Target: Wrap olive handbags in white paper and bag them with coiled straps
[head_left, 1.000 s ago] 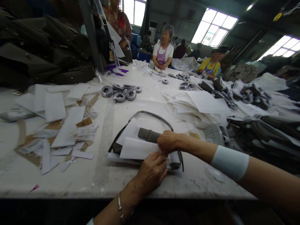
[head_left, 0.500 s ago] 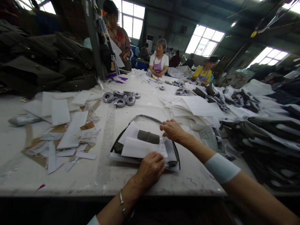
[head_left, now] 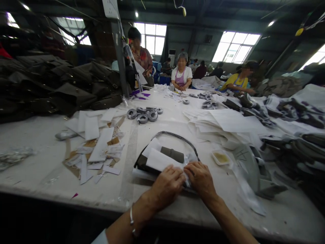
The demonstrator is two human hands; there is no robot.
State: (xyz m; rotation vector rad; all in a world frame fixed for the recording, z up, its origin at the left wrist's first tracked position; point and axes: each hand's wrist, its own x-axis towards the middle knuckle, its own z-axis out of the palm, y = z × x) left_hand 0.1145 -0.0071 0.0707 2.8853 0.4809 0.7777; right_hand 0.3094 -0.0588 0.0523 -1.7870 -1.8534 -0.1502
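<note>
A dark olive handbag (head_left: pixel 172 154) lies on the table in front of me, its wrapped handle (head_left: pixel 177 135) arched away from me. Folded white packing sheets (head_left: pixel 161 160) cover much of its front. Some shiny clear film (head_left: pixel 188 158) shows at the bag's right side. My left hand (head_left: pixel 169 181) is closed at the lower edge of the white sheet. Close against it, my right hand (head_left: pixel 201 178) pinches at the bag's lower right part. Fingertips of both hands nearly meet, and what lies between them is hidden.
Wrapped coils (head_left: pixel 142 118) lie beyond the bag. Loose paper and card pieces (head_left: pixel 101 149) spread to the left, white sheets (head_left: pixel 228 120) to the right. A small tray (head_left: pixel 220 158) and a tape dispenser (head_left: pixel 250 166) stand nearer. Dark bags (head_left: pixel 76 95) are heaped left; co-workers (head_left: pixel 181 74) are behind.
My right hand has come down from the handle to join my left at the bag's lower right. The view has swung right to left, bringing the small tray into sight.
</note>
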